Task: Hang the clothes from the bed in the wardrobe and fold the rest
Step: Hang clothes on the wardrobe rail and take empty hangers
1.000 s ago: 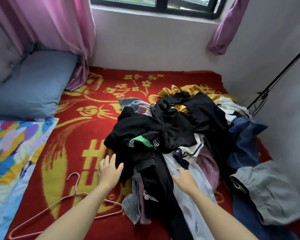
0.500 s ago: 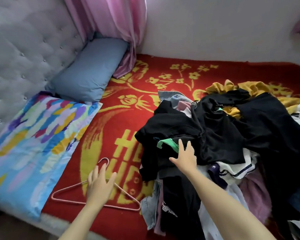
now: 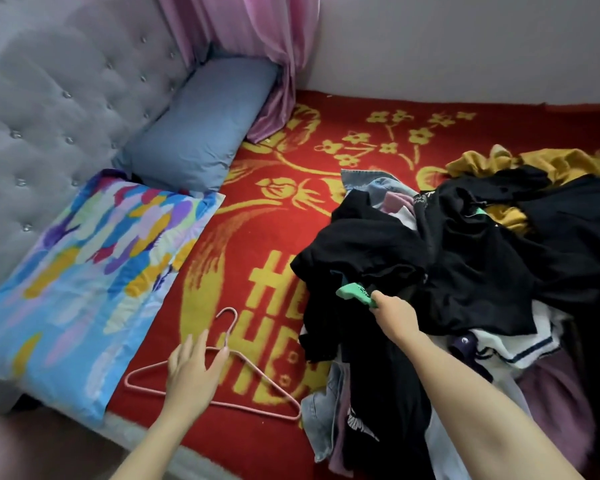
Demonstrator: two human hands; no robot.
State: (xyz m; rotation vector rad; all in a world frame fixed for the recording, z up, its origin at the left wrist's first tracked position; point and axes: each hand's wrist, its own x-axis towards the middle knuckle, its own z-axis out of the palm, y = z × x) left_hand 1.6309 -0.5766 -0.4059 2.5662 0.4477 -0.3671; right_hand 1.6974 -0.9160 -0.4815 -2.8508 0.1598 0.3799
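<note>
Left hand (image 3: 194,370) is spread wide over the pink hanger (image 3: 257,374), gripping nothing. Right hand (image 3: 394,315) pinches the green collar (image 3: 354,293) of a black garment (image 3: 371,244) on the clothes pile (image 3: 541,344), which heaps up beyond it. Past the left hand lies a colourful pillow (image 3: 94,271).

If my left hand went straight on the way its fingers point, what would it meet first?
Probably the pink hanger, whose neck lies just past the fingers of the left hand; contact is unclear.
</note>
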